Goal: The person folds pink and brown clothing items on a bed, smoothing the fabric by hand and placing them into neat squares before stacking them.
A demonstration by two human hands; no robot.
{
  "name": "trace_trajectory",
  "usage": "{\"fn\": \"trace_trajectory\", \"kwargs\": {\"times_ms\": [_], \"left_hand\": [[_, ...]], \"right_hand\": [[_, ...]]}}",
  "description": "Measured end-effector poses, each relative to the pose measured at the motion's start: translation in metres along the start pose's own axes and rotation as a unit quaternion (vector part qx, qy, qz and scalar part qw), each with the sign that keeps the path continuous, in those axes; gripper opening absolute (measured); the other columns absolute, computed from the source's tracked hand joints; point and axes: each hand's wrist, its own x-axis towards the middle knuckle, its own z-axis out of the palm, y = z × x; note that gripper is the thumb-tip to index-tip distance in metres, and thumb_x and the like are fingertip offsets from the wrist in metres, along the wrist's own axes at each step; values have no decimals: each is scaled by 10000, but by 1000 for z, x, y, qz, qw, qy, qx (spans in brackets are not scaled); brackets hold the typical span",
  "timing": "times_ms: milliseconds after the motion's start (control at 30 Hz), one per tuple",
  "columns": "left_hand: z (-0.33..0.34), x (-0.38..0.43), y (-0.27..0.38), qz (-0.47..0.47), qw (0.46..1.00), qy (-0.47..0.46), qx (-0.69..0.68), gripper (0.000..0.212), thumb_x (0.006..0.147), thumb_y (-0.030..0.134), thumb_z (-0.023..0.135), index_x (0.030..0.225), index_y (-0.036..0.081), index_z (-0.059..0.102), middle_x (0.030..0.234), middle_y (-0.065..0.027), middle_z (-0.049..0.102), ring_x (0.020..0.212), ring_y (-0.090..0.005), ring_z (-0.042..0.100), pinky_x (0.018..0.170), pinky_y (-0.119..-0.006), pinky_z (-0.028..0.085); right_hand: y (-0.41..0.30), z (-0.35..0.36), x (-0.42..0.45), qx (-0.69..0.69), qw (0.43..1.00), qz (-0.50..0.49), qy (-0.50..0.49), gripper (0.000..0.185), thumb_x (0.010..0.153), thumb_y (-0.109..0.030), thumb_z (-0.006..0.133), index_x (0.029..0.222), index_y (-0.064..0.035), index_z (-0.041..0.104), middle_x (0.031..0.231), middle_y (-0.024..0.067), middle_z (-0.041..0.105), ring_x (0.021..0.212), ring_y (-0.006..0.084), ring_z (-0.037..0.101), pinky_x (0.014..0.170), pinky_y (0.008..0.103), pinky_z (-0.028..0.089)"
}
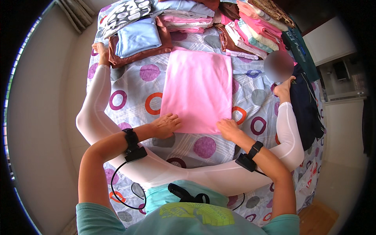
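Note:
A pink cloth (198, 91), smooth and roughly rectangular, lies flat on the patterned bedsheet (188, 149) between my spread legs. At its near left corner is my left hand (167, 125), fingers curled over the edge. My right hand (228, 128) has its fingers closed on the near right corner. The fingertips of both hands are partly hidden, and the left grip on the fabric is hard to make out. The cloth's far edge lies close to a brown folded cloth (164, 38).
A folded light-blue cloth (138, 38) rests on the brown one at the far left. Stacks of folded pink and white fabrics (188, 22) and towels (258, 32) line the far side. Dark navy clothing (305, 108) lies beyond my right leg. Black cables run from both wrist straps.

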Motion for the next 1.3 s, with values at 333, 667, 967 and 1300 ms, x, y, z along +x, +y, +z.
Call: {"fn": "trace_trajectory", "kwargs": {"times_ms": [333,667,967,1300], "left_hand": [[4,-6,-14,-100,981,-85,-142,212,643,95,548,839,21,517,880,-138,549,868,-313,535,739,-387,437],[0,-16,-12,-53,993,-40,-94,293,618,16,600,888,14,484,936,-143,519,937,-315,517,761,-390,443],[4,-16,-6,-55,997,-51,-33,276,632,-38,558,897,-2,488,933,-151,516,918,-309,524,763,-370,455],[-51,4,-44,-92,974,-139,-156,189,615,87,544,787,39,608,842,-106,586,827,-283,564,708,-378,438]], "right_hand": [[31,8,-2,27,994,47,-97,117,686,3,510,776,0,585,802,206,599,786,346,603,650,413,491],[-2,12,-5,-6,998,-62,-11,330,630,6,569,948,-26,484,969,151,486,909,303,523,683,393,489],[0,32,7,-59,995,-66,52,224,638,-14,595,844,-8,509,876,157,536,829,313,570,645,366,509],[35,-12,7,137,989,-42,-43,197,631,-47,535,824,-40,575,819,159,581,800,318,571,652,406,445]]}}
